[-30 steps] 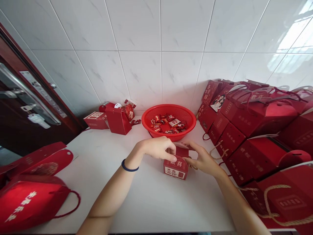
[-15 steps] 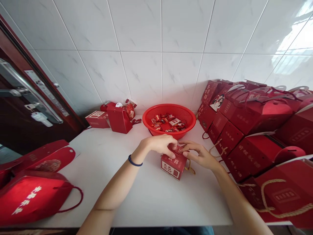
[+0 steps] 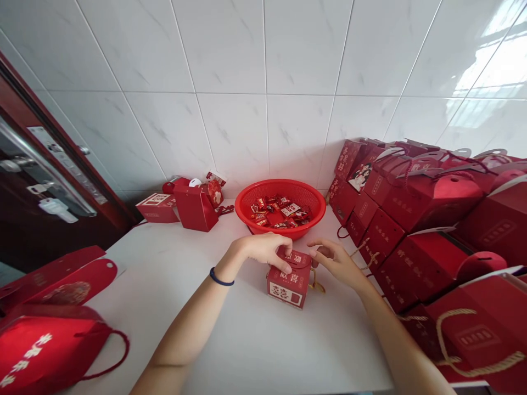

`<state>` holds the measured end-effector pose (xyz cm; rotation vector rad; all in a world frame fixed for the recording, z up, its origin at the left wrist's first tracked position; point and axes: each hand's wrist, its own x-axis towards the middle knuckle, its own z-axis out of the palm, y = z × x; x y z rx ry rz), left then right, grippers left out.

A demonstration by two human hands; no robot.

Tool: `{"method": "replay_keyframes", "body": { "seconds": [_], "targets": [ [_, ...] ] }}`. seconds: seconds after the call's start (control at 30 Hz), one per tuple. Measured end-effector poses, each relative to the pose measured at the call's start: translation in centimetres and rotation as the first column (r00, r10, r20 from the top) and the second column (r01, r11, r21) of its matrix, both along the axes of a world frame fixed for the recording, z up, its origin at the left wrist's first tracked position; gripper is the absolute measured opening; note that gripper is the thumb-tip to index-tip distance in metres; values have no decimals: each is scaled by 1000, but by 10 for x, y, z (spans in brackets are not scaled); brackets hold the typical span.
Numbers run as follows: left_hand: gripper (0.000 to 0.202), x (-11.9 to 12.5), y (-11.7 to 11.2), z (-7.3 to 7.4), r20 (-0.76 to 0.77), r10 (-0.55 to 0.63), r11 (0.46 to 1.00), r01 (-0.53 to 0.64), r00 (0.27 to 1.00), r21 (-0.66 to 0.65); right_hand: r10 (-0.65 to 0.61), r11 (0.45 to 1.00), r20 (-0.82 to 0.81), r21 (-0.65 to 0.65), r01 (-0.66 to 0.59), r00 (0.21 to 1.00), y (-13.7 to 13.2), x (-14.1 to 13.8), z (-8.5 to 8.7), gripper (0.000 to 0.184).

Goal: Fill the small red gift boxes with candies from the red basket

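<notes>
A small red gift box (image 3: 287,284) with white lettering and a pale patterned front panel stands upright on the white table. Its top lies folded flat, with a curved flap edge and a small slot showing. My left hand (image 3: 269,251), a dark blue band at its wrist, grips the box top, thumb on the upper face and fingers bent over the far left side. Just right of the box, my right hand (image 3: 335,262) has its fingers apart and appears to hold nothing. A gold rope handle (image 3: 317,282) hangs at the box's right side, below my right hand.
Behind the box is a red plastic basket (image 3: 242,211) of wrapped sweets. Red gift boxes (image 3: 387,233) are stacked along the right. More red boxes (image 3: 193,207) stand at the back left, and a red bag (image 3: 53,348) lies front left. A tiled wall (image 3: 230,131) closes the back.
My right hand has come off the box top and moved slightly right. The top flap now lies flatter, with more lettering showing. The view has shifted a little.
</notes>
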<state>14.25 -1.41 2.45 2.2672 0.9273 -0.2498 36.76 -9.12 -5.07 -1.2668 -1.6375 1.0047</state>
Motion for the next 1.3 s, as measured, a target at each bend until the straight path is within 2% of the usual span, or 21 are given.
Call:
{"method": "replay_keyframes", "body": {
  "seconds": [0.2,0.27,0.33,0.43,0.5,0.57,0.67,0.83,0.97,1.07,1.13,1.17,1.23,1.3],
  "targets": [
    [43,2,3,-1,10,0,1000,0,1000,-28,89,981,-141,-158,-111,986,3,-1,-8,60],
    [43,2,1,0,28,14,999,-13,1000,-43,97,967,-192,-214,-138,977,1,0,-6,59],
    [44,2,-1,2,16,64,991,-62,998,-117,79,955,-265,-257,-149,961,-1,2,-1,60],
    [43,2,-5,2,-21,118,970,-120,993,-210,62,949,-405,-260,-180,912,-6,7,9,64],
    [41,2,-8,2,-18,117,974,-118,993,-195,69,957,-463,-221,-190,884,-8,10,13,60],
    [40,2,-10,2,-4,117,979,-115,993,-170,57,969,-466,-187,-161,883,-8,11,15,52],
    [40,1,-12,2,1,136,977,-134,991,-166,5,978,-383,-192,-85,924,-5,11,13,46],
    [40,1,-15,2,-4,131,984,-130,991,-125,94,935,-226,-315,-164,970,-3,10,6,54],
    [36,0,-20,4,9,142,989,-142,990,-49,118,906,-271,-364,-215,955,-6,12,4,64],
    [39,-6,-24,12,79,181,983,-181,980,-11,82,907,-372,-358,-224,925,-6,16,7,68],
    [43,-13,-27,22,241,236,972,-233,941,-41,12,940,-466,-296,-169,884,-6,19,12,65],
    [45,-16,-28,27,354,278,960,-268,893,-76,-25,961,-520,-248,-123,854,-6,20,14,63],
    [45,-23,-32,37,568,356,933,-319,742,-169,-76,988,-609,-155,-25,789,-8,20,22,54],
    [39,-26,-38,45,698,391,919,-291,600,-265,-83,996,-644,-73,47,760,-13,17,32,46]
  ]
}}
